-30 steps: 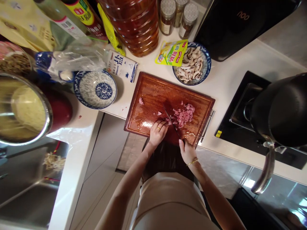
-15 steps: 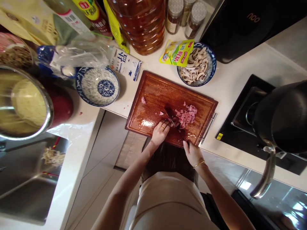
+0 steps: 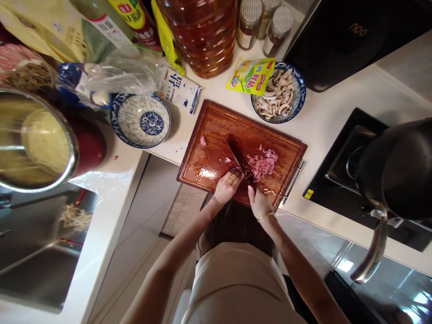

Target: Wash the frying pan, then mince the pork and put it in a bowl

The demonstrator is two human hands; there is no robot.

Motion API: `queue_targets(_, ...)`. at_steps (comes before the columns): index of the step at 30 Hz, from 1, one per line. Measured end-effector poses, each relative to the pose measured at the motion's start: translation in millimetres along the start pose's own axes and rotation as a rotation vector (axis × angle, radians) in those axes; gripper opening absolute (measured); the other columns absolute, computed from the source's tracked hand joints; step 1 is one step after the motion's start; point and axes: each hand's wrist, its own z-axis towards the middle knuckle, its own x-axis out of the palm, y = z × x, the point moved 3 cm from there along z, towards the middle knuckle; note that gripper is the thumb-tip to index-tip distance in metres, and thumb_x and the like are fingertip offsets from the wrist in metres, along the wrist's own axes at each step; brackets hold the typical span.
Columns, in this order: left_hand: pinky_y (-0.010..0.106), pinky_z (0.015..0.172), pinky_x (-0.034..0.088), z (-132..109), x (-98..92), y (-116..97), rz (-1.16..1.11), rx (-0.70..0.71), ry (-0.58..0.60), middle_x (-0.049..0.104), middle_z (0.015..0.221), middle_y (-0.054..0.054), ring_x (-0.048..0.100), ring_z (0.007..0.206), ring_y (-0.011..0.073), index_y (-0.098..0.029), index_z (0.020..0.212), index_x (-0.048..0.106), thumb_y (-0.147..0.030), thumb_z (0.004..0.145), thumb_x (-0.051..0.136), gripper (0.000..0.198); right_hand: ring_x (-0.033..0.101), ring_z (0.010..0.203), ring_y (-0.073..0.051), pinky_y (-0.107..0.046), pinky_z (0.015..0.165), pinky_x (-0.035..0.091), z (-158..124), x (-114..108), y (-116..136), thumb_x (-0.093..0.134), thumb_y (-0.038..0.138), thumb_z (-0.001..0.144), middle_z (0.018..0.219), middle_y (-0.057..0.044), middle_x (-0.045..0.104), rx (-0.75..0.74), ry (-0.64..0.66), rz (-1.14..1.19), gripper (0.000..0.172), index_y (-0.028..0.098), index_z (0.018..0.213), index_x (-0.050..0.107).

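Observation:
In my right hand [image 3: 261, 204] is the handle of a kitchen knife [image 3: 235, 155], its dark blade slanting up and left across the wooden cutting board [image 3: 219, 121]. My left hand [image 3: 227, 186] lies at the board's near edge, fingers curled and pressed together on a piece of meat right beside the blade. Most of that piece is hidden under the fingertips. A pile of chopped pink meat [image 3: 263, 164] sits to the right of the knife. One small meat scrap [image 3: 203, 141] lies alone at the board's left.
Behind the board stands a bowl of sliced mushrooms [image 3: 276, 99] with a yellow packet [image 3: 251, 75] against it. An empty patterned bowl [image 3: 130, 119] and a salt packet [image 3: 178, 89] are at the left. A black pot [image 3: 401, 166] rests on the stove at the right; a sink [image 3: 37, 252] is lower left.
My right hand and the knife have shifted a little up and left, the blade now reaching farther across the board. The left hand stays on the meat. The camera view has moved slightly.

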Motion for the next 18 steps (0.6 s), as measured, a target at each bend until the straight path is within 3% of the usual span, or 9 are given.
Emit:
queue_targets(4, 0.035, 0.1, 0.048, -2.8, -3.1, 3.3, -0.004, 0.045, 0.054, 0.064, 0.118, 0.009, 0.055, 0.116, 0.0188, -0.016, 0.12, 0.057, -0.014, 0.092, 0.042, 0.032, 0.063, 0.064, -0.02, -0.029, 0.06, 0.041, 12.9, 0.0, 0.2, 0.019, 0.042, 0.097, 0.072, -0.013, 0.068, -0.001, -0.134, 0.04, 0.056, 0.011, 0.092, 0.066)
queue_targets(9, 0.036, 0.1, 0.047, -4.1, -6.9, 3.6, 0.01, 0.049, -0.008, 0.064, 0.118, 0.006, 0.056, 0.114, 0.0189, -0.019, 0.117, 0.059, -0.017, 0.092, 0.042, 0.03, 0.063, 0.072, -0.022, -0.034, 0.074, 0.044, -4.0, -2.7, -19.0, 0.013, 0.044, 0.096, 0.072, -0.012, 0.068, -0.071, -0.264, 0.089, 0.063, 0.013, 0.084, 0.066)
queue_targets(11, 0.037, 0.1, 0.047, -5.1, -5.4, 2.4, -0.003, 0.002, -0.027, 0.064, 0.116, 0.007, 0.057, 0.112, 0.0192, -0.02, 0.118, 0.059, -0.017, 0.092, 0.041, 0.031, 0.062, 0.073, -0.022, -0.035, 0.074, 0.044, -13.8, -3.4, -24.9, 0.014, 0.044, 0.096, 0.073, -0.012, 0.067, -0.096, -0.251, 0.1, 0.061, 0.014, 0.085, 0.065)
queue_targets(18, 0.038, 0.095, 0.047, -8.0, 1.9, -0.7, -0.008, -0.069, -0.029, 0.065, 0.113, 0.008, 0.056, 0.108, 0.0213, -0.019, 0.117, 0.059, -0.017, 0.092, 0.041, 0.031, 0.062, 0.061, -0.022, -0.03, 0.055, 0.039, -25.9, -7.7, -33.1, 0.02, 0.046, 0.096, 0.072, -0.01, 0.067, -0.086, -0.064, -0.001, 0.054, 0.014, 0.096, 0.064)
